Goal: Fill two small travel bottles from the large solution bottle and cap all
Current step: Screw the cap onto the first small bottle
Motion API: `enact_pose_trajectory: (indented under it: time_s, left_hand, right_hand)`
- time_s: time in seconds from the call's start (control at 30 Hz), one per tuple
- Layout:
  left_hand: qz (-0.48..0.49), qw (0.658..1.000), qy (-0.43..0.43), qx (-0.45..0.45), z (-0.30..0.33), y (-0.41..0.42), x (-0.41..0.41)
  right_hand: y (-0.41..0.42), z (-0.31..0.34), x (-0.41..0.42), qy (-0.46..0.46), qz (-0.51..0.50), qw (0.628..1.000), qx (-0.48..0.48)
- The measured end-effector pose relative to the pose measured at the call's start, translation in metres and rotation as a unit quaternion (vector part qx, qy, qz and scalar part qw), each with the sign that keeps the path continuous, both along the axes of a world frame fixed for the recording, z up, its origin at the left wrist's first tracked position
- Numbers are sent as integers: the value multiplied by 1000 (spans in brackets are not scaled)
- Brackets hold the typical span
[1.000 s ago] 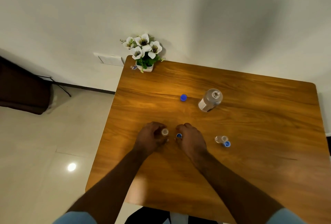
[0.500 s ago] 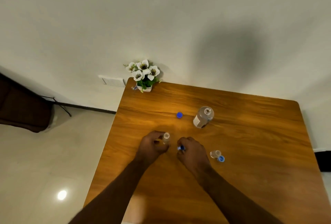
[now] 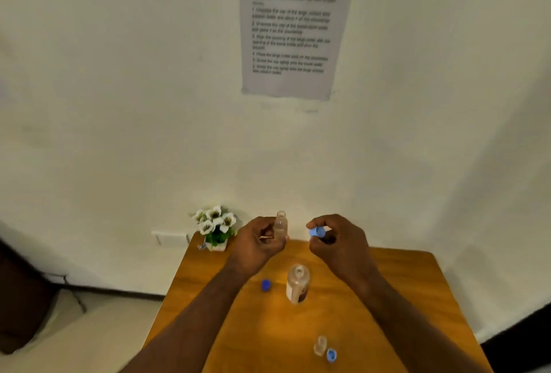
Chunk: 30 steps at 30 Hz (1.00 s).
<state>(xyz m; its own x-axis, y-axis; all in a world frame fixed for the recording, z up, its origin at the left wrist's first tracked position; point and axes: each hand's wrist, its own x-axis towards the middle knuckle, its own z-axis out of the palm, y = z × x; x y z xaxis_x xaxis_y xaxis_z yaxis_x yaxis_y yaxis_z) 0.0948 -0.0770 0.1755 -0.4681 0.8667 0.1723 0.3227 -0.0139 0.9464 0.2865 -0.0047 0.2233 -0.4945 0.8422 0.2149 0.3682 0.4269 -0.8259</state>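
Note:
My left hand (image 3: 260, 240) holds a small clear travel bottle (image 3: 281, 224) upright and uncapped, raised above the table. Just right of it, my right hand (image 3: 337, 238) pinches a light blue cap (image 3: 316, 232). Below the hands the large solution bottle (image 3: 297, 282) stands open on the wooden table (image 3: 402, 289), with its dark blue cap (image 3: 266, 285) lying to its left. The second small bottle (image 3: 320, 345) stands uncapped near the front right, its light blue cap (image 3: 331, 354) lying beside it.
A white pot of white flowers (image 3: 215, 227) sits at the table's back left corner. A printed sheet (image 3: 290, 23) hangs on the wall behind. A dark piece of furniture (image 3: 21, 298) stands on the floor at left.
Both hands rose from the tabletop, the left lifting the small bottle and the right lifting its cap. The view tilted up toward the wall.

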Motion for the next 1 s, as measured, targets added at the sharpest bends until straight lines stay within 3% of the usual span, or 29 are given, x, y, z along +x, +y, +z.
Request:
enact_pose_trajectory:
  time_s: [0.27, 0.5, 0.63, 0.8, 1.0]
  left_hand:
    - [-28, 995, 31, 94, 118, 49, 40]
    - [-70, 984, 49, 158, 191, 65, 63]
    - [-72, 977, 27, 199, 222, 66, 76]
    - [-70, 970, 37, 230, 251, 61, 88]
    - [-76, 967, 19, 241, 265, 54, 100]
  right_hand:
    - [57, 141, 39, 61, -23, 993, 98]
    - [76, 246, 52, 17, 27, 984, 173]
    - [76, 293, 60, -41, 81, 970, 223]
    - [65, 336, 58, -175, 149, 925, 302]
    - [51, 367, 56, -263, 163, 883, 353]
